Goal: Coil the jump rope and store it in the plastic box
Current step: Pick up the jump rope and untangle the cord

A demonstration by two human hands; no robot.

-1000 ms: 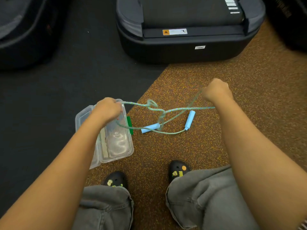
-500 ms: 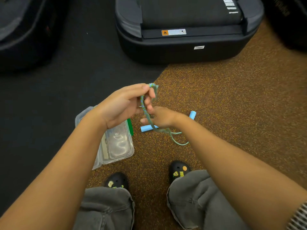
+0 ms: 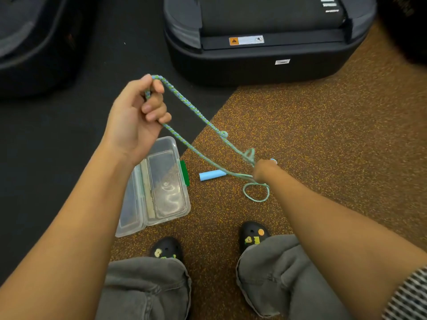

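My left hand [image 3: 136,114] is raised and closed around a bend of the green-and-blue jump rope [image 3: 184,105]. Two strands run from it down and right to my right hand [image 3: 263,170], which pinches them low near the floor. A small loop of rope [image 3: 256,192] hangs below that hand. One light blue handle [image 3: 212,175] lies on the floor; the tip of the other [image 3: 273,160] peeks out behind my right hand. The clear plastic box [image 3: 161,181] with a green latch lies open on the floor under my left forearm.
The black base of a treadmill [image 3: 254,61] stands ahead, and another dark machine [image 3: 34,47] sits at the far left. The floor is black rubber on the left and speckled brown on the right. My two black shoes [image 3: 166,249] and grey trouser legs are at the bottom.
My hands, close together half a second ago, have drawn apart. The left rose up and left with the bend of rope; the right slid down and right along the strands.
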